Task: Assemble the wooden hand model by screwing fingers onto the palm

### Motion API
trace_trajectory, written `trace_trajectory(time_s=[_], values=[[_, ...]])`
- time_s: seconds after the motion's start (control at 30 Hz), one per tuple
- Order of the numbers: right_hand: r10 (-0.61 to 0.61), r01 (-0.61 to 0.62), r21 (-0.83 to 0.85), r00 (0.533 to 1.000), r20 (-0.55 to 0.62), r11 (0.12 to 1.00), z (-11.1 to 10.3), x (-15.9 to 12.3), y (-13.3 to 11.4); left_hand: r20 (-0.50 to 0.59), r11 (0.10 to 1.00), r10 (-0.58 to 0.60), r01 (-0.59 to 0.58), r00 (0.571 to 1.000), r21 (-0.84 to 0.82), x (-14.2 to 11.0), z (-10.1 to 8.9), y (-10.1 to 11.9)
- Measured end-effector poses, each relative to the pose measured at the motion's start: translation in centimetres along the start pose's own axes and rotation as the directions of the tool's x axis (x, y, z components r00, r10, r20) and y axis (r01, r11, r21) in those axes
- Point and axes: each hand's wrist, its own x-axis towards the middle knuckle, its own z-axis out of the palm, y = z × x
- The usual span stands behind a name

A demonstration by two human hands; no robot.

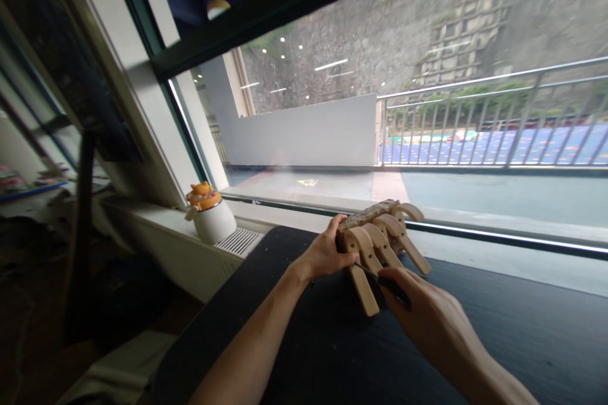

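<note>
A wooden rack rests on the dark table (313, 342), made of a rough bark-edged board (368, 214) with several curved pale wooden hooks (386, 228) along it. My left hand (325, 252) is closed around the board's near left end, with the thumb by the nearest hook. In my right hand (427, 304) is a screwdriver (396, 291) with a dark handle, gripped at the near side of the rack. Its thin shaft points left toward the nearest hook, close to my left thumb. Whether the tip sits in a screw cannot be seen.
A white pot with an orange animal-shaped lid (213, 218) stands on the sill left of the table, beside a vent grille (239, 242). A large window (304, 139) runs behind the table. Dark, blurred furniture lies at the far left.
</note>
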Motion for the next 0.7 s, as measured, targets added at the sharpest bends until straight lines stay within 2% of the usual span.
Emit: trace_trajectory(time_s=[0.23,0.37,0.43,0.5,0.6,0.7], values=[[0.137,-0.143,0.202,0.990,0.044,0.969,0.8,0.0,0.7,-0.007,1.000,0.003,-0.003,1.000,0.004,0.0,0.0,0.2],[0.177,-0.185,0.272,0.983,0.055,0.944,0.9,0.0,0.8,-0.003,1.000,-0.007,0.007,1.000,0.023,-0.1,-0.1,0.0],[0.174,-0.182,0.242,0.983,0.054,0.953,0.8,-0.1,0.8,-0.002,1.000,-0.008,0.008,1.000,0.026,-0.1,-0.1,-0.1],[0.155,-0.161,0.137,0.986,0.054,0.977,0.5,-0.1,0.7,-0.001,1.000,-0.006,0.006,1.000,0.027,-0.1,-0.1,-0.1],[0.070,-0.069,-0.034,0.996,0.047,0.997,0.0,-0.1,0.4,0.002,1.000,-0.004,0.004,1.000,0.023,-0.1,-0.1,-0.1],[-0.046,0.053,-0.105,0.997,0.065,0.993,-0.4,-0.1,0.1,0.006,1.000,0.004,-0.004,1.000,0.012,-0.2,-0.1,0.2]])
